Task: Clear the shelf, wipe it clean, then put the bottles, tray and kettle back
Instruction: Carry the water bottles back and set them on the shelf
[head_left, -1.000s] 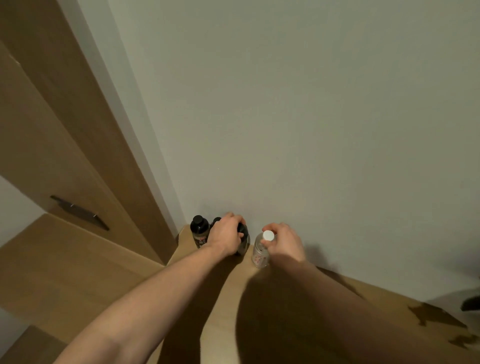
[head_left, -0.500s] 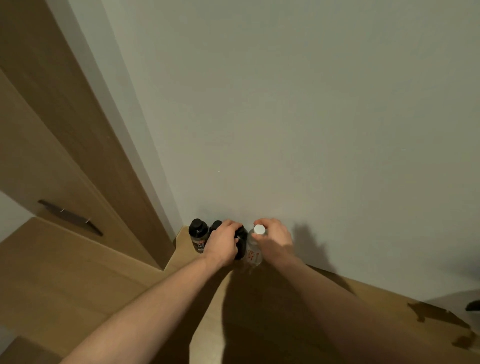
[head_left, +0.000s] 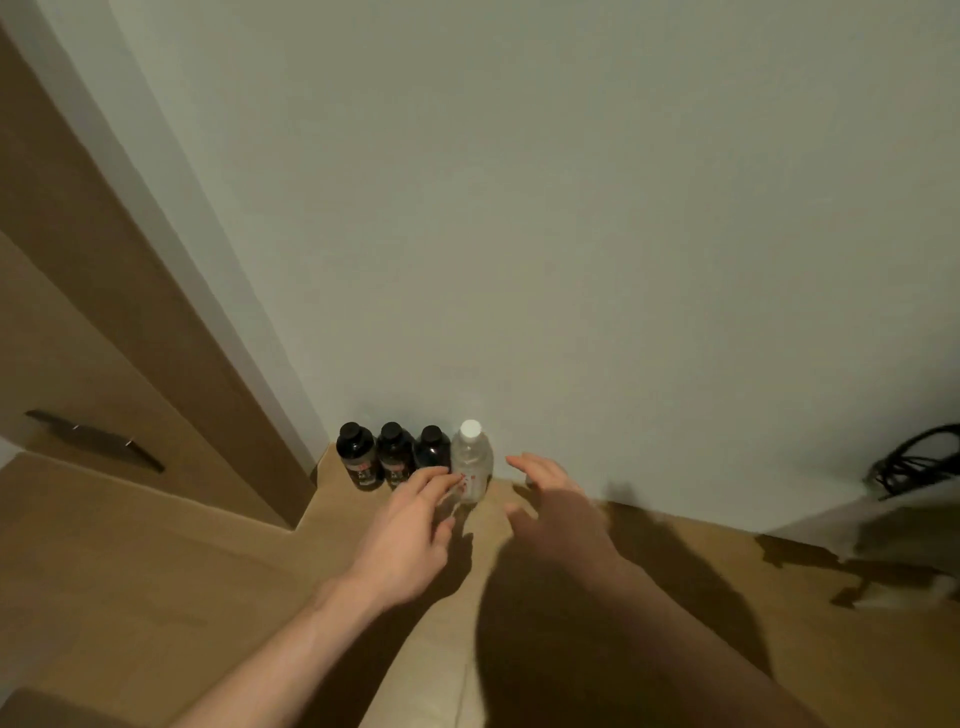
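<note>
Two empty hands, left hand and right hand, hovered open-fingered just before the clear bottle. Beside it, against the wall, stood three dark bottles. Tray and kettle seemingly remained unreturned.

On the shelf, four bottles stand in a row against the wall: three capped bottles beyond the left hand, the water bottle between both hands' fingertips, right hand beside.
</note>
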